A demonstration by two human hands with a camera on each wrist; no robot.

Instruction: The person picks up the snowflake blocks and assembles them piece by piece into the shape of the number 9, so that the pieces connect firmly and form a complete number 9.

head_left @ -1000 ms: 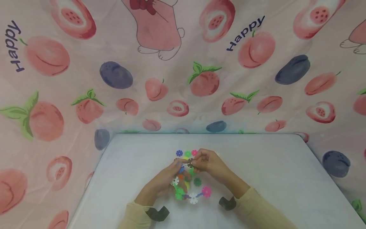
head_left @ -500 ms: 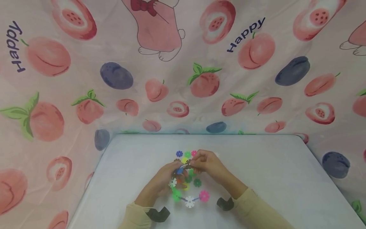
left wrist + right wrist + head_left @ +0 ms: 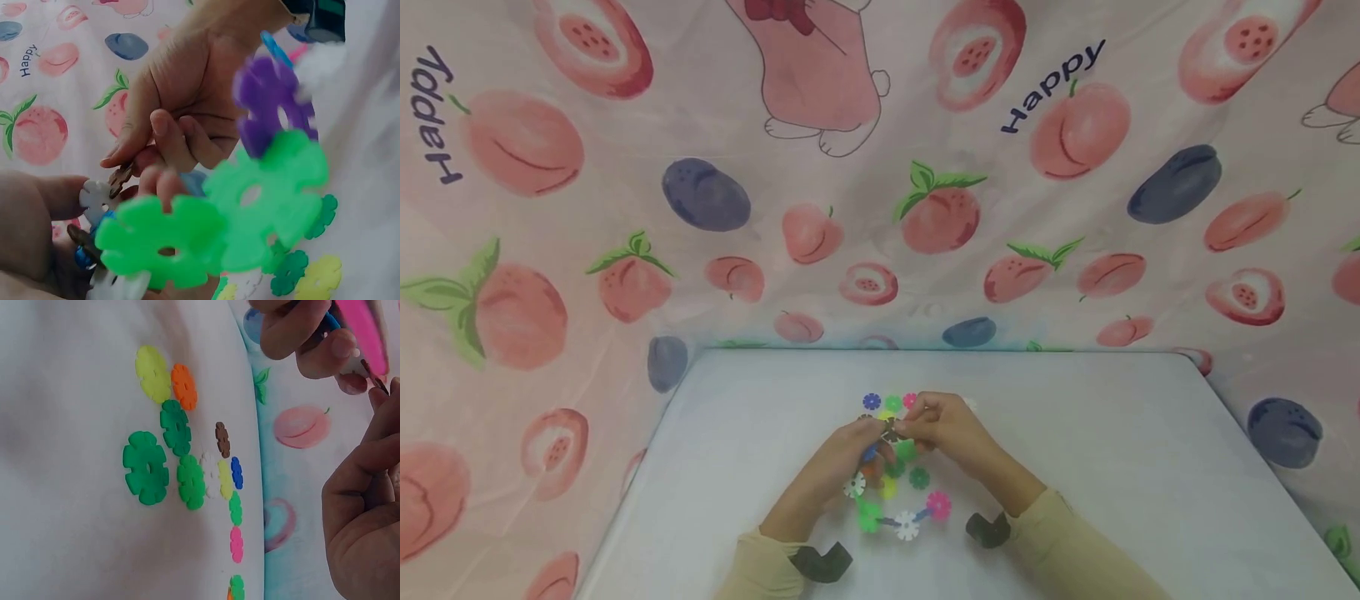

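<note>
The right wrist view shows three light green loose discs [image 3: 189, 478], two dark green [image 3: 174, 428], two yellow [image 3: 149, 370], one each brown [image 3: 223, 442], blue [image 3: 236, 473], pink [image 3: 236, 545], white [image 3: 207, 469], at least one orange [image 3: 184, 385]. Two hands [image 3: 953, 432] and one linked chain [image 3: 870, 517] appear.

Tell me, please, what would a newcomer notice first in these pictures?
Probably the fruit-print cloth, which rises behind the white table and fills most of the head view. Then the right hand, pinching a brown disc at the bright chain that the left hand holds. In that view the chain curves below both hands to a pink disc.
</note>
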